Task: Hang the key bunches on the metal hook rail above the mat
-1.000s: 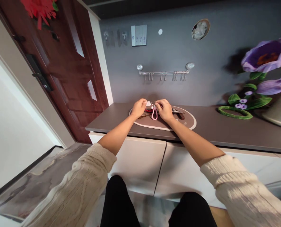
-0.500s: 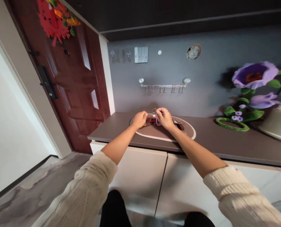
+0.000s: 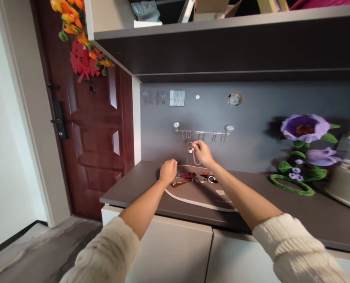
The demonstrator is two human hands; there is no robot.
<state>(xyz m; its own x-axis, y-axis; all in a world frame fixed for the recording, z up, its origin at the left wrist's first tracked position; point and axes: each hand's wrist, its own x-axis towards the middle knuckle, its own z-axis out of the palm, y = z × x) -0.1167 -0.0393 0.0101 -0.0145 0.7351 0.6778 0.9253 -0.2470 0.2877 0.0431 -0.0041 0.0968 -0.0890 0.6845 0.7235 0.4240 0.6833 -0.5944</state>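
Note:
My right hand [image 3: 202, 153] pinches a keychain [image 3: 195, 158] by its metal ring. A pink strap loop and a small pale charm dangle from it, below the hook rail [image 3: 202, 133] on the wall and clear of the counter. My left hand [image 3: 168, 171] is closed, low over the left edge of the oval brown mat [image 3: 198, 200]; whatever is inside its fingers is hidden. On the mat beside it lie a red key item [image 3: 187, 175], a brown strap-like piece [image 3: 180, 182] and a bunch of keys with a ring [image 3: 211, 179].
Purple fabric flowers [image 3: 305, 129] and a domed appliance [image 3: 347, 173] stand on the counter [image 3: 260, 200] at right. A dark shelf [image 3: 222, 51] overhangs the wall. Two clear hooks [image 3: 163, 97] and a switch panel [image 3: 177, 98] are above the rail. At left is a red-brown door [image 3: 95, 145].
My right hand has lifted the keychain off the mat towards the rail. My left hand has drawn slightly away from it. The camera has tilted up, bringing the upper shelf's contents into view.

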